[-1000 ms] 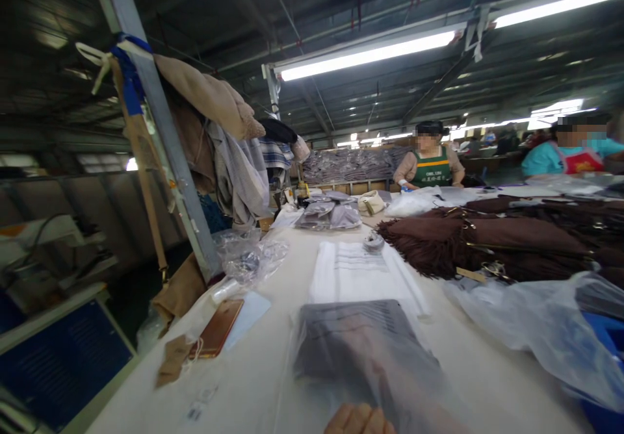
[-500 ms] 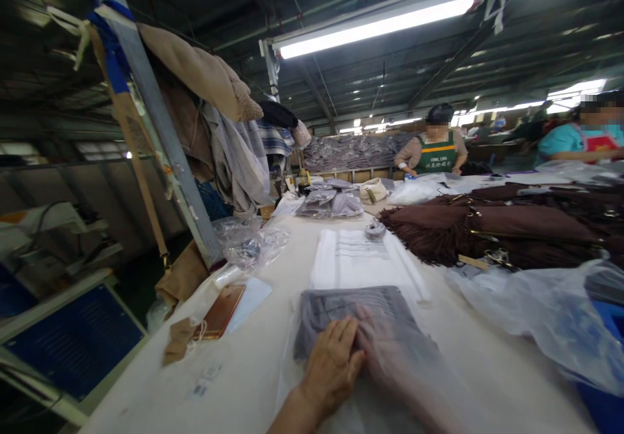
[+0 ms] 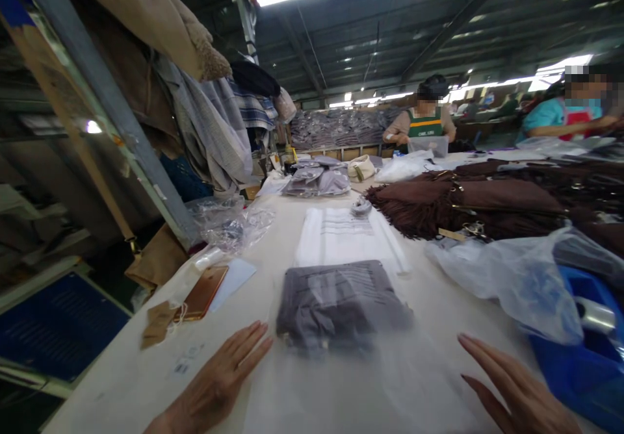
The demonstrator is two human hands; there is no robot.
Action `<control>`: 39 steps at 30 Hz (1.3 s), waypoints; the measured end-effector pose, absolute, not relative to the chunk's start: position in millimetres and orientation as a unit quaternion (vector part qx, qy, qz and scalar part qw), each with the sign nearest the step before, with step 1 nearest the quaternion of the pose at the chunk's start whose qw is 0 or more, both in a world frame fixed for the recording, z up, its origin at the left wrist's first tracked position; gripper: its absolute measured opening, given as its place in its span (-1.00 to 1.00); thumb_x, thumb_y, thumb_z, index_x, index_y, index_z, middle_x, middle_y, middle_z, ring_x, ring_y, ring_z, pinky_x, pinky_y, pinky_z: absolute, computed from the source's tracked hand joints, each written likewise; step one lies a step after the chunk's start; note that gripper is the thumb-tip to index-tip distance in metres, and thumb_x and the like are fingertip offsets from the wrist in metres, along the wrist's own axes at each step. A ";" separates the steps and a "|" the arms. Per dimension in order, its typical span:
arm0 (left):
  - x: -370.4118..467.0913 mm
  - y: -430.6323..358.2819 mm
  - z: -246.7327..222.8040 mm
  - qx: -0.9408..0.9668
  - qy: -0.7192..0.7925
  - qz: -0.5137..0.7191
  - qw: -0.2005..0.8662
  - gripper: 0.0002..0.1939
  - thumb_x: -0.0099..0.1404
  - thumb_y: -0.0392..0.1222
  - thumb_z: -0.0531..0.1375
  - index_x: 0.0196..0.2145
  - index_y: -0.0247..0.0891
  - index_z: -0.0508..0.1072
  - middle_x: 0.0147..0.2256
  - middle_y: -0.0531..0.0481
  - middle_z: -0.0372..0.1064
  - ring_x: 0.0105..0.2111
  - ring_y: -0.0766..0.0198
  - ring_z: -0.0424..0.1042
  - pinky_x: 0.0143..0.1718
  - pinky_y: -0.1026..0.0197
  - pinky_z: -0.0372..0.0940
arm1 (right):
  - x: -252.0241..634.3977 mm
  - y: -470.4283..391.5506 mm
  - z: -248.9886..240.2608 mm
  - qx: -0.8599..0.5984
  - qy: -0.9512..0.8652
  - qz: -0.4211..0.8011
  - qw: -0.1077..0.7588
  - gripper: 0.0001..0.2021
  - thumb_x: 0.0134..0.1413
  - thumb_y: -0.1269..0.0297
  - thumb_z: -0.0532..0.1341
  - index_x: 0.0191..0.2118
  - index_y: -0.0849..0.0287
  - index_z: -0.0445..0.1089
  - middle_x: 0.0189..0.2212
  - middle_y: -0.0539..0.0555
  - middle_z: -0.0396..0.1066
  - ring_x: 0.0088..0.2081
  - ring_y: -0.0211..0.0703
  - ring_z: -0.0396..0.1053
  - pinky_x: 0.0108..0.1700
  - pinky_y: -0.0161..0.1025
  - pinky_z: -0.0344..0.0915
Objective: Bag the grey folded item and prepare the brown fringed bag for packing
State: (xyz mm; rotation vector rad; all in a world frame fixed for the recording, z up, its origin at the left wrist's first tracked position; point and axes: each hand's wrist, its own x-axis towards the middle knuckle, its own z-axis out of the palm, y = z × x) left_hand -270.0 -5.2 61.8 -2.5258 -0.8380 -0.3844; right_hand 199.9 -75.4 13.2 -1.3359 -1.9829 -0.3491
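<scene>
bottom centre of the frame, your left hand (image 3: 221,379) lies flat and open on the white table (image 3: 273,271), fingers spread and pointing up-frame, holding nothing. your right hand (image 3: 514,388) at bottom right is the same: open, palm down, fingers extended toward the middle, nothing gripped. between them sits the folded grey garment (image 3: 338,301) inside a clear plastic bag (image 3: 351,382); the bag's loose end runs down toward you and looks blurred, so can't tell whether either hand actually touches the film. left fingertips are just beside the garment's lower left corner, right hand sits further off to the lower right. looks like the flattening/smoothing step on the bagged piece, with both palms set either side of the bag mouth. my read: next move calls for bringing both hands in onto the loose film and pressing it flat, keeping the garment square and not dragging it off centre. just above the bagged piece lies a white folded garment (image 3: 344,239) with grey stripes. left of centre, a phone (image 3: 205,291) in a copper-coloured case on a pale card, with brown paper tags (image 3: 158,323) near it. right side: brown fringed garments (image 3: 468,210) piled up, a crumpled clear bag (image 3: 511,278) over a blue bin (image 3: 580,349). upper centre and upper right, two other people (image 3: 424,125) at the far tables, well apart from your hands.
</scene>
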 end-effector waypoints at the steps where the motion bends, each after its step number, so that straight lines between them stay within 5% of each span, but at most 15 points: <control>1: -270.1 -7.3 62.6 -0.921 -0.291 -0.135 0.222 -0.38 0.21 -0.52 -0.13 0.20 -0.14 0.04 0.07 -0.06 0.28 0.12 0.25 0.19 0.03 0.17 0.26 | 200.0 -62.7 17.1 -0.511 -0.778 -0.124 0.343 -0.49 0.01 0.28 0.17 0.14 0.08 0.23 -0.02 0.18 0.39 -0.08 -0.02 0.41 -0.07 -0.17 0.37; 6: -254.8 -4.2 45.6 -0.953 -0.239 -0.161 0.089 -0.50 0.27 -0.44 -0.08 0.12 -0.13 0.20 0.05 -0.05 0.30 0.12 0.22 0.18 0.08 0.08 0.20 | 179.2 -25.1 27.3 -0.448 -0.842 0.115 0.277 -0.61 0.12 0.27 0.02 0.06 -0.10 0.31 0.05 0.07 0.33 0.10 -0.08 0.24 0.09 -0.11 0.20; 9: -260.5 3.1 29.7 -0.904 -0.349 -0.218 -0.120 -0.72 0.30 -0.12 0.02 -0.11 -0.12 0.45 -0.13 -0.02 0.46 -0.08 0.21 0.42 -0.07 0.22 0.33 | 171.9 -20.0 35.0 -0.454 -0.806 0.241 0.293 -0.74 0.05 0.17 0.10 -0.19 -0.05 0.49 -0.23 0.08 0.51 -0.14 -0.06 0.43 -0.11 -0.18 0.34; 13: -258.1 9.9 30.7 -0.718 -0.565 -0.247 -0.322 -0.51 0.20 0.21 -0.01 -0.43 -0.22 0.51 -0.43 0.00 0.50 -0.38 0.16 0.47 -0.31 0.21 0.37 | 167.9 -13.8 43.4 -0.552 -0.692 0.333 0.326 -0.70 -0.01 0.06 0.14 -0.54 0.10 0.49 -0.54 0.01 0.47 -0.46 -0.12 0.42 -0.39 -0.29 0.34; 16: -236.4 17.4 40.8 -0.669 -0.668 -0.221 -0.238 -0.48 0.27 0.14 -0.14 -0.55 -0.24 0.38 -0.56 0.05 0.38 -0.45 0.22 0.40 -0.37 0.26 0.29 | 159.9 -8.1 39.6 -0.587 -0.641 0.353 0.346 -0.58 0.06 -0.03 0.05 -0.60 0.13 0.42 -0.58 -0.02 0.44 -0.46 -0.12 0.40 -0.39 -0.30 0.32; 19: -213.1 26.5 40.8 -0.653 -0.729 -0.165 -0.124 -0.62 0.30 -0.08 -0.15 -0.51 -0.21 0.34 -0.53 0.06 0.36 -0.46 0.26 0.38 -0.37 0.29 0.22 | 146.7 -3.9 26.1 -0.656 -0.631 0.245 0.333 -0.59 0.09 -0.05 -0.05 -0.53 0.08 0.36 -0.56 -0.01 0.44 -0.43 -0.09 0.42 -0.39 -0.28 0.28; 26: -203.9 30.6 25.0 -0.616 -0.781 -0.093 -0.044 -0.70 0.35 -0.15 -0.13 -0.34 -0.23 0.34 -0.49 -0.08 0.42 -0.45 0.09 0.45 -0.46 0.19 0.18 | 121.1 -1.0 4.2 -0.789 -0.591 -0.006 0.169 -0.75 0.18 0.12 -0.03 -0.43 0.10 0.23 -0.66 0.02 0.38 -0.55 -0.08 0.42 -0.55 -0.32 0.07; 29: -202.1 26.6 27.9 -0.618 -0.765 -0.149 0.105 -0.69 0.35 -0.17 -0.12 -0.20 -0.39 0.33 -0.31 -0.28 0.45 -0.34 0.00 0.46 -0.38 0.09 0.25 | 118.0 0.5 1.9 -0.783 -0.601 -0.047 0.152 -0.77 0.20 0.18 0.00 -0.42 0.12 0.26 -0.66 0.02 0.39 -0.56 -0.08 0.43 -0.55 -0.33 0.03; 32: -177.1 24.9 35.7 -0.717 -0.569 -0.253 0.313 -0.62 0.32 -0.27 -0.06 0.06 -0.42 0.19 0.02 -0.33 0.29 0.02 -0.01 0.29 -0.05 -0.03 0.20 | 118.0 1.7 -0.5 -0.774 -0.610 -0.073 0.152 -0.77 0.20 0.19 0.01 -0.43 0.12 0.27 -0.65 0.02 0.40 -0.55 -0.08 0.43 -0.54 -0.32 0.02; 35: -135.9 33.0 40.6 -0.857 -0.376 -0.196 0.293 -0.51 0.29 -0.21 0.02 0.17 -0.13 0.09 0.14 -0.09 0.17 0.18 0.02 0.05 0.13 -0.12 0.01 | 119.7 2.7 0.6 -0.775 -0.609 -0.056 0.159 -0.78 0.20 0.20 0.02 -0.43 0.12 0.27 -0.64 0.03 0.41 -0.54 -0.08 0.44 -0.54 -0.32 0.01; 39: -105.4 51.8 33.2 -0.883 -0.423 -0.104 0.173 -0.48 0.26 0.03 0.06 0.16 0.05 0.10 0.17 -0.09 0.13 0.13 -0.13 0.13 0.02 -0.31 0.08 | 122.0 2.2 6.9 -0.798 -0.566 -0.012 0.208 -0.79 0.17 0.19 0.06 -0.43 0.14 0.27 -0.64 0.06 0.42 -0.56 -0.06 0.43 -0.55 -0.32 0.00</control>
